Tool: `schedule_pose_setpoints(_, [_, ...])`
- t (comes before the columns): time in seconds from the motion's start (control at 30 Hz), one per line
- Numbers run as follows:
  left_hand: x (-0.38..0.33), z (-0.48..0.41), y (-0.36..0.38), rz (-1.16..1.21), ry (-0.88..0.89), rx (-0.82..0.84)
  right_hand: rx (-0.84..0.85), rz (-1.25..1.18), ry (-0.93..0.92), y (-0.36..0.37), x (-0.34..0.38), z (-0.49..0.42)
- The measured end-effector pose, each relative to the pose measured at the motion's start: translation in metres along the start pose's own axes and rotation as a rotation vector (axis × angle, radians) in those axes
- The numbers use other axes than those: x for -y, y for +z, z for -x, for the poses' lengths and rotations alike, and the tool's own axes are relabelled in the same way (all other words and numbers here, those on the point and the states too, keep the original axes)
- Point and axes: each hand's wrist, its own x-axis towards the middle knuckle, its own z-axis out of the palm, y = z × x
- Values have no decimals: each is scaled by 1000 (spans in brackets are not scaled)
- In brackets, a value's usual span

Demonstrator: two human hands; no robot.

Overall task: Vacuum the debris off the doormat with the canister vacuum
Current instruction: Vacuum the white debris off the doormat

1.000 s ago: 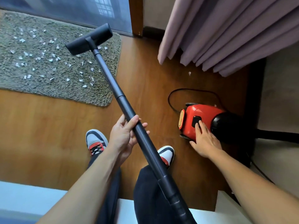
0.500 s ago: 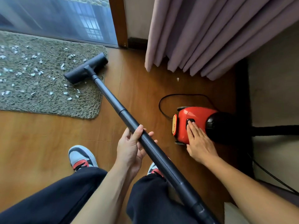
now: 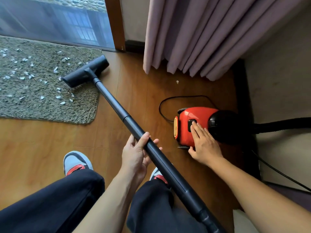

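Observation:
A shaggy grey-green doormat point(image 3: 42, 106) lies at the left, strewn with several white paper scraps point(image 3: 55, 69). The dark floor nozzle point(image 3: 85, 74) rests on the mat's right edge. Its long dark wand point(image 3: 117, 110) runs down toward me, and my left hand point(image 3: 137, 153) grips it midway. The red and black canister vacuum point(image 3: 202, 125) sits on the wooden floor at the right. My right hand point(image 3: 203, 143) lies flat on its red body, straight fingertips on the black switch point(image 3: 191, 124).
A pink curtain point(image 3: 210, 34) hangs behind the canister. A black power cord point(image 3: 168, 101) loops on the floor, and the hose point(image 3: 282, 125) runs off right. A glass door point(image 3: 55, 22) borders the mat. One stray scrap point(image 3: 177, 82) lies under the curtain. My shoes point(image 3: 75, 163) stand below.
The nozzle has come down from above the mat onto its right edge. My view has shifted lower. My right hand stays on the canister's switch.

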Motion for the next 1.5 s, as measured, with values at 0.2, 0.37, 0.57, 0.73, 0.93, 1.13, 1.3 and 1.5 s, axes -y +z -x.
schedule_pose_setpoints(0.2, [6,-5,2,-3,-3,21,-34,14,1,5,-3,-6])
schedule_pose_setpoints(0.37, [5,-6,-1,-3,-22,13,66,20,14,-15,11,-10])
schedule_pose_setpoints(0.57, [1,-1,1,0,-43,2,296,-611,180,-116,63,13])
schedule_pose_setpoints(0.73, [-20,7,7,13,4,13,665,-1082,105,-179,111,73])
schedule_pose_setpoints(0.93, [-75,18,23,58,66,53,512,-1223,34,-223,148,71])
schedule_pose_setpoints(1.13, [-120,51,14,105,91,5,516,-1242,13,-271,191,83])
schedule_pose_setpoints(1.3, [-135,76,-22,115,168,-39,515,-1396,82,-264,237,128])
schedule_pose_setpoints(1.5, [-150,69,-77,104,174,-159,544,-1532,153,-229,284,163])
